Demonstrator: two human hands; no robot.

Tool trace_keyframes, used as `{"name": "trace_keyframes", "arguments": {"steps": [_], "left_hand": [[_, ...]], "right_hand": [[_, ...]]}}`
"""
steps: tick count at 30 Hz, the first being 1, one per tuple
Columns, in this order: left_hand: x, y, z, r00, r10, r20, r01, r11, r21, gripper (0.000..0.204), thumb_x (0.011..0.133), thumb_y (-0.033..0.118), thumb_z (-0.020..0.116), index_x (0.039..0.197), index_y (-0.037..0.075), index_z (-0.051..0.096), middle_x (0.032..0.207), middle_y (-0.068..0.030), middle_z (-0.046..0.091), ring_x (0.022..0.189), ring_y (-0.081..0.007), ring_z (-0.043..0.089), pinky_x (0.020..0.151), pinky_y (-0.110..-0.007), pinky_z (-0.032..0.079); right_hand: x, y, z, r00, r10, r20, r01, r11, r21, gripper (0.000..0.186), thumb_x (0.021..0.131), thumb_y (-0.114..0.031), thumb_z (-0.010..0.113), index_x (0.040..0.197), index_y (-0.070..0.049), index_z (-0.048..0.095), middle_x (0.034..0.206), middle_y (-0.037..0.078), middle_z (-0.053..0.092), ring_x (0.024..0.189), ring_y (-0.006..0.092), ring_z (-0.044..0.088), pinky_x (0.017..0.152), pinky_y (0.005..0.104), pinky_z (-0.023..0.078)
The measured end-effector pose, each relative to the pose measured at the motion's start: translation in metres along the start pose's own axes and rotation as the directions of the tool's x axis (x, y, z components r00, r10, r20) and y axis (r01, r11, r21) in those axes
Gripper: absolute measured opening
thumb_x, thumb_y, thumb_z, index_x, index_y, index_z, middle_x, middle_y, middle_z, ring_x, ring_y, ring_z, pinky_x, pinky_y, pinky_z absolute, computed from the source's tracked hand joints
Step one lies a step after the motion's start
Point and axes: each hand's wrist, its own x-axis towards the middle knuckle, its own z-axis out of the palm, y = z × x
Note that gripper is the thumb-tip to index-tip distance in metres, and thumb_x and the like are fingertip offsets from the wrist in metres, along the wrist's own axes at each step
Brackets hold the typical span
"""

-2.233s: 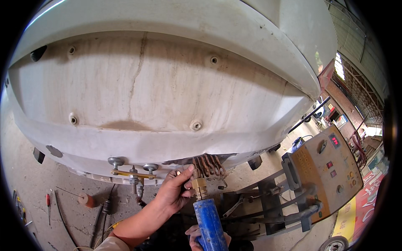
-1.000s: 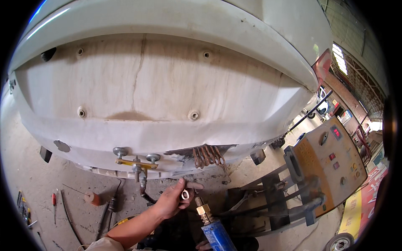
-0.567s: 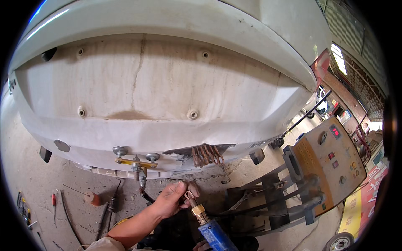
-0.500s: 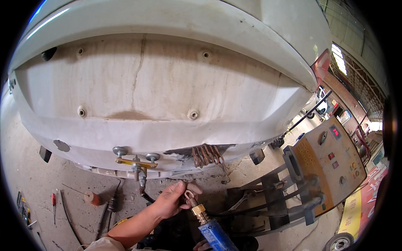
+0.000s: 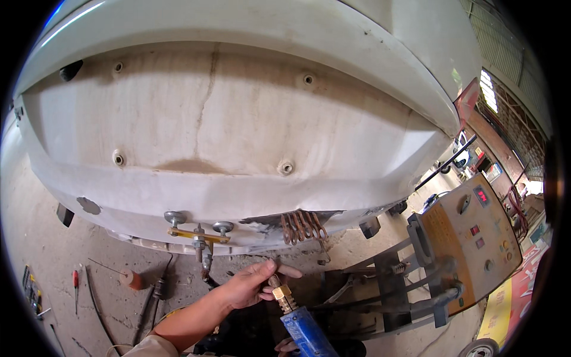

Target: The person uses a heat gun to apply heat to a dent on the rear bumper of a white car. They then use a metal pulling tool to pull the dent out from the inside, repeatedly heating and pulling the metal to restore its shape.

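My left hand (image 5: 253, 288) reaches in from the lower left, thumb bent at the small metal tip of a blue cylindrical tool (image 5: 306, 332), index finger extended past it. A brass nut (image 5: 282, 293) sits below that tip. My right hand (image 5: 285, 347), mostly hidden, grips the tool at the bottom edge. Above them, copper coils (image 5: 302, 227) rest against a dark, scraped patch low on a dirty white vehicle panel (image 5: 250, 119). Left of these, a yellow bar (image 5: 184, 232) with two round metal pads and a threaded bolt is attached to the panel.
An orange control machine (image 5: 473, 244) with a red display and cables stands at right. On the concrete floor (image 5: 53, 256) lie a red-handled screwdriver (image 5: 76, 279), an orange pot (image 5: 131, 279), rods and assorted tools (image 5: 31, 285). A wheel (image 5: 482, 350) is at lower right.
Since 2.2 seconds ago the tool has parted from the coils and dropped. A small loop in my left fingers moved onto the tool's tip, where my thumb now covers it. The view shifted slightly.
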Motion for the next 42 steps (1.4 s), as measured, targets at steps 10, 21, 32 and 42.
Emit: {"name": "trace_keyframes", "arguments": {"steps": [10,21,32,42], "left_hand": [[0.002,0.000,0.000,0.935,0.287,-0.209,-0.316,0.941,-0.121,0.020,0.091,0.023,0.058,0.093,0.003,0.055,0.068,0.0007,0.048,0.054,-0.0051,0.038,0.043,-0.018,0.028],[0.014,0.008,0.001,0.952,0.247,-0.182,-0.292,0.913,-0.286,0.024,0.089,0.024,0.060,0.091,0.001,0.055,0.068,-0.0033,0.050,0.049,-0.0068,0.039,0.039,-0.019,0.030],[0.013,0.002,0.000,0.966,0.224,-0.130,-0.254,0.919,-0.301,0.026,0.090,0.024,0.059,0.093,-0.001,0.055,0.066,-0.0033,0.049,0.050,-0.0071,0.037,0.041,-0.020,0.027],[0.023,0.007,-0.002,0.949,0.281,-0.144,-0.316,0.847,-0.428,0.017,0.092,0.019,0.057,0.099,0.004,0.058,0.076,0.0011,0.054,0.055,-0.0038,0.040,0.040,-0.016,0.026]], "right_hand": [[0.008,-0.001,0.005,0.988,0.086,-0.131,-0.103,0.987,-0.127,0.029,0.069,0.004,0.070,0.095,0.002,0.060,0.082,0.010,0.060,0.064,0.0125,0.055,0.055,0.0234,0.044],[0.015,0.024,-0.042,0.741,0.504,0.443,-0.656,0.403,0.638,0.060,0.092,-0.046,0.038,0.110,0.009,0.051,0.058,0.023,0.054,0.036,0.0221,0.048,0.033,0.0295,0.038],[0.011,0.002,-0.016,0.912,0.406,0.062,-0.393,0.818,0.419,0.050,0.094,-0.035,0.039,0.111,0.011,0.050,0.059,0.021,0.054,0.034,0.0200,0.045,0.031,0.0282,0.036],[0.048,-0.039,0.019,0.650,0.759,-0.032,-0.546,0.496,0.676,0.041,0.091,-0.030,0.044,0.104,0.008,0.053,0.054,0.019,0.051,0.032,0.0227,0.044,0.029,0.0297,0.036]]}}
